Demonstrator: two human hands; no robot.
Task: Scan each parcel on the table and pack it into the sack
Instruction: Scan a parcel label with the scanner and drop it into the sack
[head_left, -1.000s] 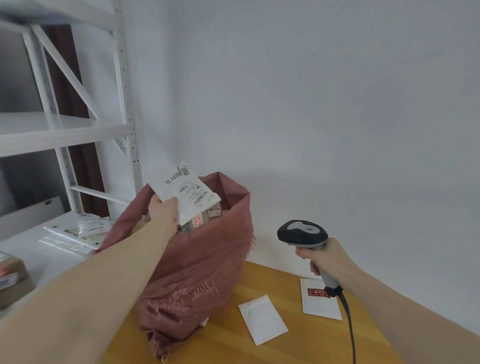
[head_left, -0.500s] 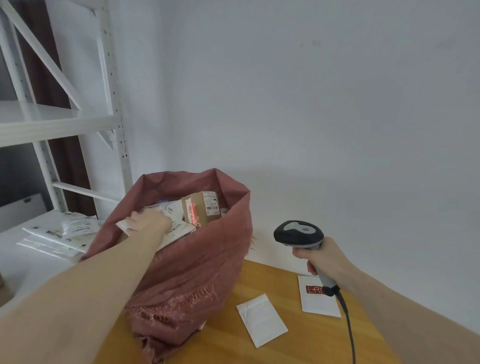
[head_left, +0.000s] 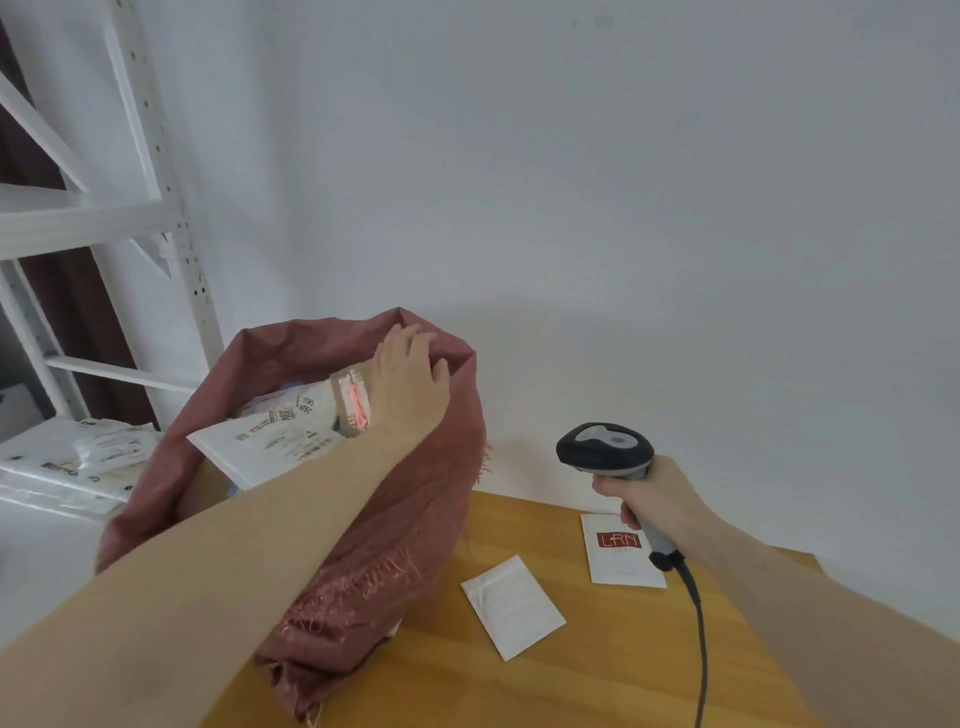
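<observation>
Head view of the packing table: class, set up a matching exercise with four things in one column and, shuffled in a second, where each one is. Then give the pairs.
Things:
1. barcode scanner
2. plain white envelope
3. envelope with red logo
4. labelled white parcel

Places:
A. in the mouth of the pink sack
B. gripped in the right hand
C. flat on the wooden table, beside the sack's foot
D. on the table, partly behind the right hand

Pairs: 1-B, 2-C, 3-D, 4-A

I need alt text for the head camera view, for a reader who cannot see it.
A person's left hand reaches into an open reddish sack holding parcels, while the right hand grips a corded barcode scanner. Two white envelopes, one plain and one with a red logo, lie on the wooden table.
</observation>
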